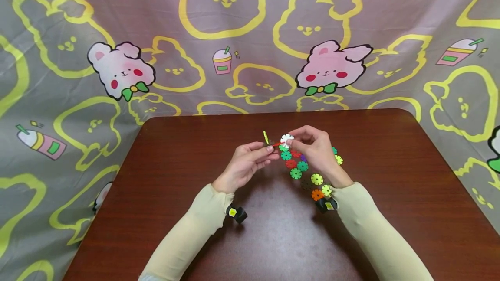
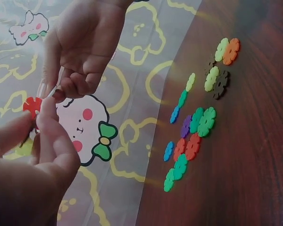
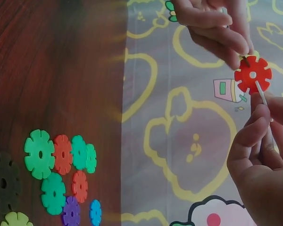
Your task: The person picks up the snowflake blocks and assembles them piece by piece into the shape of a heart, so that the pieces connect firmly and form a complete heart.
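My left hand [image 1: 248,161] pinches a small joined piece of notched plastic discs between thumb and fingers. A yellow disc [image 1: 265,136] stands up from that piece, and a red disc [image 3: 253,75] faces the right wrist view. Part of a dark disc shows at the left fingertips, mostly covered. My right hand [image 1: 315,148] pinches a white notched disc [image 1: 287,140] by thumb and fingers. In the right wrist view the white disc is seen edge-on, its edge meeting a slot of the red disc. Both hands are raised over the far part of the table.
Loose notched discs lie on the brown table [image 1: 175,211] below and beside my right hand, among them a green disc [image 1: 295,173], an orange disc [image 1: 317,194] and a purple disc [image 3: 71,212]. A patterned curtain [image 1: 250,55] hangs behind the table.
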### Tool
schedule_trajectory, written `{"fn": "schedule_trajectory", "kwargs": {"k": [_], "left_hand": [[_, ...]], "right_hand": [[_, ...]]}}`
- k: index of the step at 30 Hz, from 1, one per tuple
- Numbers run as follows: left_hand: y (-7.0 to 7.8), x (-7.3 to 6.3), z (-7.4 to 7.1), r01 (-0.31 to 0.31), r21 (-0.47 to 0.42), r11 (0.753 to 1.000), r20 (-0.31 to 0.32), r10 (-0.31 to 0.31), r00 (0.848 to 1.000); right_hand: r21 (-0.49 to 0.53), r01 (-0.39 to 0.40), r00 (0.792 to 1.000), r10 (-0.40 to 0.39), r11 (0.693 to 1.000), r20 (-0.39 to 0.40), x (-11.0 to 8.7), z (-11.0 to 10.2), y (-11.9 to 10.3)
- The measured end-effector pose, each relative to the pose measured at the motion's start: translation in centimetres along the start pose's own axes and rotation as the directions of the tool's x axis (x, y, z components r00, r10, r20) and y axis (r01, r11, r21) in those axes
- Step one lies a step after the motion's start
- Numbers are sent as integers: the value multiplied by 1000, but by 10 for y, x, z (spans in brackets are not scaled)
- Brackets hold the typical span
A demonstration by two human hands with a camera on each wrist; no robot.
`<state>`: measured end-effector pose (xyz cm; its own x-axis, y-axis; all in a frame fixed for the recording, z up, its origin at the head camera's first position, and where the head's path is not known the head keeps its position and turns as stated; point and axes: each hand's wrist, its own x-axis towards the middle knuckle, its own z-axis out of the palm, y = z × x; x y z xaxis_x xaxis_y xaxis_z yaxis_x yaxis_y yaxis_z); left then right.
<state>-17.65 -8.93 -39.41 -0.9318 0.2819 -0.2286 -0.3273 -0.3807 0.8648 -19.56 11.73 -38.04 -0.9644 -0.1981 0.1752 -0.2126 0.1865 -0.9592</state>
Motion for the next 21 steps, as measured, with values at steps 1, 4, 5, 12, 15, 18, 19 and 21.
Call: {"fn": "schedule_trajectory", "kwargs": {"k": [1,4,5,12,15,18,19,21], "left_hand": [[0,0,0,3,5,1000,5,-3,1000],[2,0,1,12,30,999,18,-13,1000],[2,0,1,15,40,999,24,-16,1000],[1,1,3,22,66,998,61,-26,998],[1,1,4,17,71,997,73,-22,997],[1,2,5,7,80,997,75,-13,997],[1,2,5,4,83,997,75,-11,997],[1,2,6,-2,91,996,73,-5,997]], "right_hand": [[1,1,1000,-1,1000,2,0,0,0],[1,-6,1000,6,1000,17,-1,-1,-1],[4,-14,1000,14,1000,27,-1,-1,-2],[-21,-50,995,52,999,82,-2,-3,-2],[-51,-44,995,49,998,92,-1,-3,-3],[-66,-46,994,52,997,99,-1,-4,-3],[-67,-47,993,54,997,101,-1,-5,-3],[-57,-59,992,65,997,103,-1,-5,-3]]}}
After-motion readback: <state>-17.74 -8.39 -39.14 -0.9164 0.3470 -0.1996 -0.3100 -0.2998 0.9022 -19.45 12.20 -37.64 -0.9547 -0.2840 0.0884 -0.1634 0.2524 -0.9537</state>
